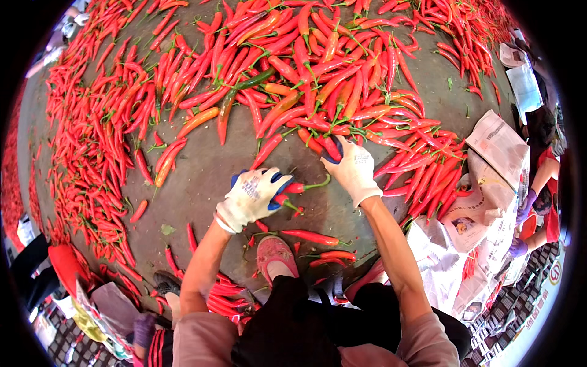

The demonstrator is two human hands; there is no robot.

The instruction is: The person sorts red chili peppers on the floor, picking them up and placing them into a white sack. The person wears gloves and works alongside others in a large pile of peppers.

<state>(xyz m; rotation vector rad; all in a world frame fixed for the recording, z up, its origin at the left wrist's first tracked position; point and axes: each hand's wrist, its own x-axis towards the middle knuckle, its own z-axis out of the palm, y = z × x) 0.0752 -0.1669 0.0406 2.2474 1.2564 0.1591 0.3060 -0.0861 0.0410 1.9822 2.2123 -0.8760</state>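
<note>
My left hand (pixel 249 194), in a white glove with a blue palm, is closed around a couple of red chili peppers (pixel 296 188); one green stem sticks out to the right. In a matching glove, my right hand (pixel 353 170) reaches to the near edge of the big chili pile (pixel 318 79). Its thumb and fingers close on a red chili pepper (pixel 331 148) there; the fingertips are partly hidden. Mixed among the red chilies are orange and dark green ones. Below my hands, a few loose chilies (pixel 310 236) lie near a pink shoe (pixel 276 257).
Smaller chilies (pixel 92 153) spread over the grey surface at left. To the right of my arm, longer chilies (pixel 434 174) lie beside newspaper and white sheeting (pixel 483 202). Other people's purple-gloved hands (pixel 518 246) show at the right rim, and another purple glove (pixel 143 330) at lower left.
</note>
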